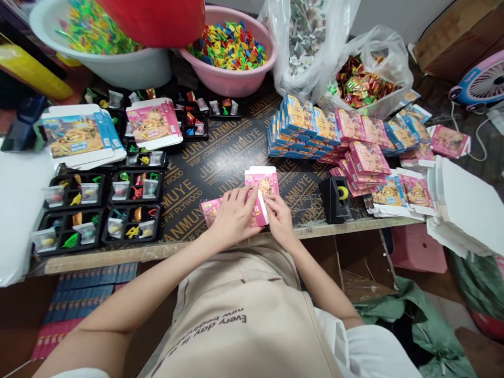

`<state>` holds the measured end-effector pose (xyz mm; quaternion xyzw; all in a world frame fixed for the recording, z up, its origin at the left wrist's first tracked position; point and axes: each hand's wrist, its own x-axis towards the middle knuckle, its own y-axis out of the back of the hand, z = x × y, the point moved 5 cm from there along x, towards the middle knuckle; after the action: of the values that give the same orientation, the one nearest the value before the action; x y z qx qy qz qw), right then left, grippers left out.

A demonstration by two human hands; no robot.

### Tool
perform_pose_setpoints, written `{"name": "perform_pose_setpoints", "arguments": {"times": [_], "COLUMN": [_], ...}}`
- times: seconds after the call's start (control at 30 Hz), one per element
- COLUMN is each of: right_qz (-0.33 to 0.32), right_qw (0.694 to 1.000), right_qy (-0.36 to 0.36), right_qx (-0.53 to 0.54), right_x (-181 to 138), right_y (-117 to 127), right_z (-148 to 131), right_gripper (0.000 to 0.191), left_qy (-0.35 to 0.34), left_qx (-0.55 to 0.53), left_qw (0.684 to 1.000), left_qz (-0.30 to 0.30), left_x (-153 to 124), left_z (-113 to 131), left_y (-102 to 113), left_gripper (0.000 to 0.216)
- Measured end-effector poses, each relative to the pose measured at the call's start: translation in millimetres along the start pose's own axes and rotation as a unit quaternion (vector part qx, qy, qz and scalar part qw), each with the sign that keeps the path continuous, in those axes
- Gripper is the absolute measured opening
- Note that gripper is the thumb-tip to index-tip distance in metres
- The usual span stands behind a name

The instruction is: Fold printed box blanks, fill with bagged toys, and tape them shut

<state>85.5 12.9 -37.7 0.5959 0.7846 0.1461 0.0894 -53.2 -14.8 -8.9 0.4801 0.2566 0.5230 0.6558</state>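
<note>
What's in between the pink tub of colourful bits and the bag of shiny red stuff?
A clear plastic bag filled with small whitish pieces sits between the pink tub and the shiny bag; the head view shows it.

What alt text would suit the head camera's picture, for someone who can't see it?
A person's left hand and right hand are on a pink carton near the edge of a dark tabletop. Black trays of small pieces lie to the left; stacked blue and pink boxes and a tape dispenser stand to the right.
</note>
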Motion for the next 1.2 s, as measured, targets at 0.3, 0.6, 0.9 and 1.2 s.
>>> {"name": "perform_pose_setpoints", "arguments": {"times": [0.3,0.6,0.9,1.2], "right_qz": [0.034,0.121,0.110,0.125], "right_qw": [0.953,0.957,0.901,0.914], "right_qy": [-0.126,-0.152,-0.195,-0.097], "right_qx": [0.273,0.215,0.372,0.373], "right_x": [14.6,19.1,0.4,-0.1], "right_y": [10.6,11.5,15.3,14.0], "right_z": [-1.7,1.0,9.8,15.0], "right_gripper": [0.062,0.032,0.029,0.019], "left_qy": [0.004,0.273,0.353,0.142], "left_qx": [-0.548,-0.756,-0.759,-0.619], "left_qw": [0.836,0.589,0.540,0.746], "left_qz": [0.020,0.083,0.092,0.200], "left_x": [15.2,-11.2,-7.9,-10.1], "left_z": [-15.8,-27.9,-19.8,-27.9], "left_y": [-10.4,-59.4,-44.7,-16.6], "left_gripper": [0.081,0.045,0.025,0.009]}}
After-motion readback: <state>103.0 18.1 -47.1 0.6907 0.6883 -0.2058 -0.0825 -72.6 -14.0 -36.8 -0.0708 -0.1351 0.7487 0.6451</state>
